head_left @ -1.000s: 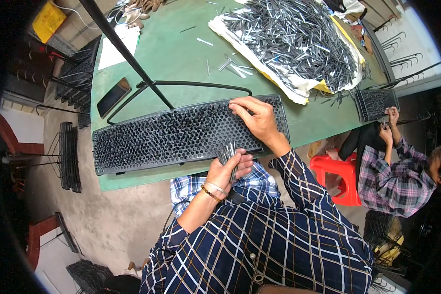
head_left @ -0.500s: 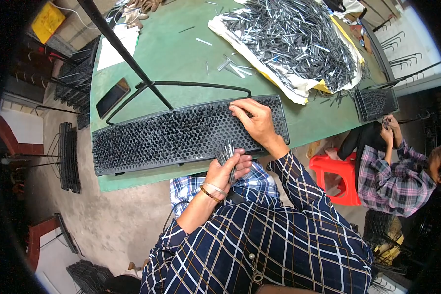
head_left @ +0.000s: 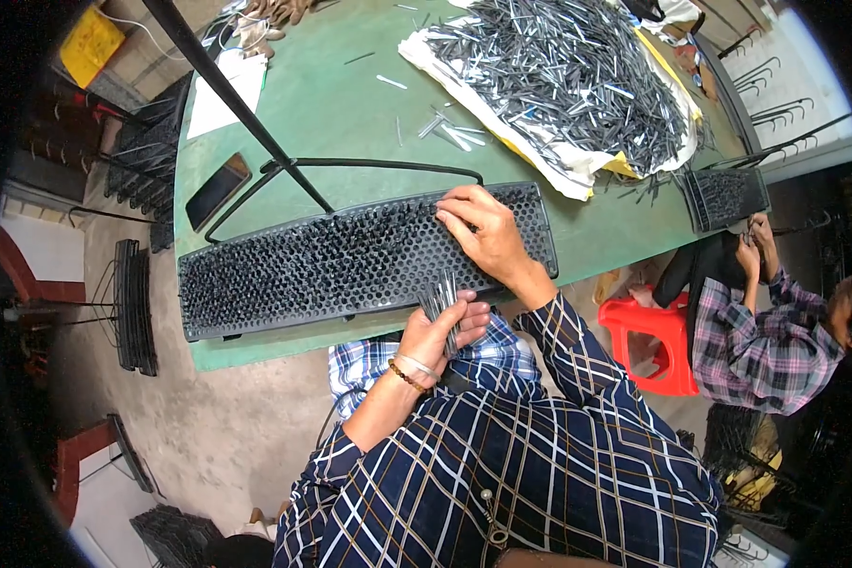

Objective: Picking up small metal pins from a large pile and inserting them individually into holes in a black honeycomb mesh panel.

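A long black perforated tray (head_left: pixel 516 248) lies along the table's near edge. Dark strip ends stick up from its holes over the left and middle, while bare holes show towards the right. My left hand (head_left: pixel 428 336) is closed round a bundle of thin, shiny dark strips (head_left: pixel 439 301), just in front of the tray's near rim. Over the right part of the tray, my right hand (head_left: pixel 490 239) has its thumb and forefinger pinched down at the holes beside the filled rows. Whatever sits between those fingertips is too small to make out.
A black metal stand (head_left: pixel 273 137) rises behind the tray. A phone (head_left: pixel 218 189) lies to the left on the green table (head_left: pixel 350 114). Loose strips heap on a white sack (head_left: pixel 577 185). At right, a co-worker (head_left: pixel 767 327) handles something small near another tray and a red stool (head_left: pixel 644 350).
My right hand has shifted slightly left along the tray, fingertips still at the holes. The left hand with its bundle has barely moved.
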Demonstrator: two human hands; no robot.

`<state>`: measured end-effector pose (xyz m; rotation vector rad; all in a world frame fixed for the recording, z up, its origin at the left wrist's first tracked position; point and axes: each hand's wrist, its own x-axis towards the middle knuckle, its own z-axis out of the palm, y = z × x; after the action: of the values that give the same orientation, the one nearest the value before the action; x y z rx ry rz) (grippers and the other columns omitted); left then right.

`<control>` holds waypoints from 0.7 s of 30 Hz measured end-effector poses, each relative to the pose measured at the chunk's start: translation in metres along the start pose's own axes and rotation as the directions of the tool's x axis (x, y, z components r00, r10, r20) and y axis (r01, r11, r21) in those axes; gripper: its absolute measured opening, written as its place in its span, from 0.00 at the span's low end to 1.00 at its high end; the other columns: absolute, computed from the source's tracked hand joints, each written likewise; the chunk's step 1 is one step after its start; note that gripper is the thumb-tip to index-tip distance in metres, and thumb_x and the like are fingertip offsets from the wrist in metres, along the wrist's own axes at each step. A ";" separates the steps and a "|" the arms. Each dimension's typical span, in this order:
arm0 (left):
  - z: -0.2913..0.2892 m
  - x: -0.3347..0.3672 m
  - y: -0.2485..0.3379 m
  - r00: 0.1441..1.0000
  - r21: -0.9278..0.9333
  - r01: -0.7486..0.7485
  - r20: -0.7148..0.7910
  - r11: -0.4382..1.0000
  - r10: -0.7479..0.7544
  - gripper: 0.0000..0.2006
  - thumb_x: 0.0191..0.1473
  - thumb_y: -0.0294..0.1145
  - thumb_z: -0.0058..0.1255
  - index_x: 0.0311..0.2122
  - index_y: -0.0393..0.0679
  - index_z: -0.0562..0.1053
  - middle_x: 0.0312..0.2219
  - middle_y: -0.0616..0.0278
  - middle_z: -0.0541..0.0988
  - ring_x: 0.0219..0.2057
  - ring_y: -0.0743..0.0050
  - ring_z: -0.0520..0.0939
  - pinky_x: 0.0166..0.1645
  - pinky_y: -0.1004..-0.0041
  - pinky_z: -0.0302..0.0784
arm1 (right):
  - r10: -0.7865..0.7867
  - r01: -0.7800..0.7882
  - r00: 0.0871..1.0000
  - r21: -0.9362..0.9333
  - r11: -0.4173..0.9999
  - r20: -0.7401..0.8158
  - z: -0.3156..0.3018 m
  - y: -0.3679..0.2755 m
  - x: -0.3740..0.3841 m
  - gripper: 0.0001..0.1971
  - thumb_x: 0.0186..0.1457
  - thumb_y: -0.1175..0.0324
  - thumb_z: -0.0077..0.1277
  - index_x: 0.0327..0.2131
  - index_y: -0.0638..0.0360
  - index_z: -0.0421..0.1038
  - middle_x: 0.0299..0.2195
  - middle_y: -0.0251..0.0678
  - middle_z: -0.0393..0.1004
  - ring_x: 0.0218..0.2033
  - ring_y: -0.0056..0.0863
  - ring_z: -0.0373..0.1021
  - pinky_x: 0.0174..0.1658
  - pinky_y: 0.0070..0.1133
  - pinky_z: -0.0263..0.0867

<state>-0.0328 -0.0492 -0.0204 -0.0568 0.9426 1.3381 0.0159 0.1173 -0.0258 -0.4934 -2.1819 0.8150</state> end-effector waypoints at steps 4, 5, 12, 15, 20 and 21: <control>-0.001 0.000 0.000 1.000 -0.004 0.007 0.010 1.000 -0.006 0.13 0.56 0.31 0.45 0.44 0.35 0.67 0.37 0.51 0.76 0.37 0.65 0.79 0.40 0.72 0.78 | -0.004 0.004 1.000 -0.028 1.000 0.011 0.000 -0.001 0.001 0.06 0.48 0.74 0.53 0.32 0.64 0.73 0.33 0.39 0.70 0.32 0.33 0.71 0.34 0.24 0.67; 0.000 0.000 0.000 1.000 0.010 0.005 0.015 1.000 -0.006 0.13 0.56 0.31 0.45 0.44 0.35 0.67 0.37 0.51 0.76 0.37 0.65 0.79 0.41 0.72 0.78 | 0.006 -0.006 1.000 -0.054 0.999 0.007 0.000 -0.001 0.000 0.07 0.48 0.74 0.53 0.33 0.64 0.73 0.33 0.39 0.70 0.32 0.34 0.70 0.34 0.24 0.66; 0.000 -0.001 -0.001 0.996 0.027 0.029 0.083 0.999 -0.031 0.14 0.57 0.32 0.43 0.47 0.37 0.65 0.39 0.52 0.75 0.41 0.64 0.77 0.42 0.69 0.77 | -0.029 0.047 0.997 -0.237 0.970 0.078 -0.005 -0.004 0.000 0.09 0.50 0.73 0.51 0.37 0.64 0.71 0.34 0.40 0.68 0.29 0.34 0.68 0.34 0.26 0.65; 0.000 -0.004 0.002 0.993 -0.026 0.017 0.120 0.999 -0.014 0.15 0.58 0.33 0.43 0.49 0.39 0.64 0.40 0.52 0.74 0.41 0.64 0.77 0.42 0.68 0.77 | -0.003 -0.002 0.999 -0.133 0.991 -0.036 -0.015 -0.015 0.001 0.09 0.51 0.71 0.51 0.36 0.65 0.72 0.33 0.39 0.69 0.29 0.30 0.69 0.33 0.24 0.64; 0.002 -0.002 0.007 0.988 -0.070 -0.046 0.141 0.997 0.055 0.15 0.57 0.33 0.44 0.48 0.38 0.65 0.40 0.51 0.74 0.41 0.62 0.77 0.44 0.66 0.77 | 0.365 -0.497 0.839 0.297 0.815 0.402 -0.033 -0.027 -0.022 0.10 0.49 0.66 0.56 0.29 0.65 0.75 0.26 0.36 0.72 0.26 0.21 0.67 0.27 0.18 0.62; 0.002 0.000 0.006 0.988 -0.017 -0.062 0.142 0.998 0.063 0.15 0.57 0.34 0.44 0.48 0.38 0.65 0.39 0.52 0.75 0.41 0.63 0.77 0.43 0.67 0.77 | 0.368 -0.538 0.813 0.342 0.770 0.452 -0.032 -0.027 -0.028 0.12 0.48 0.65 0.57 0.30 0.67 0.75 0.26 0.33 0.71 0.26 0.17 0.66 0.27 0.17 0.61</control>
<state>-0.0368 -0.0467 -0.0163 0.0583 0.8209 1.3872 0.0556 0.0953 -0.0050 -0.6926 -2.0970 1.7726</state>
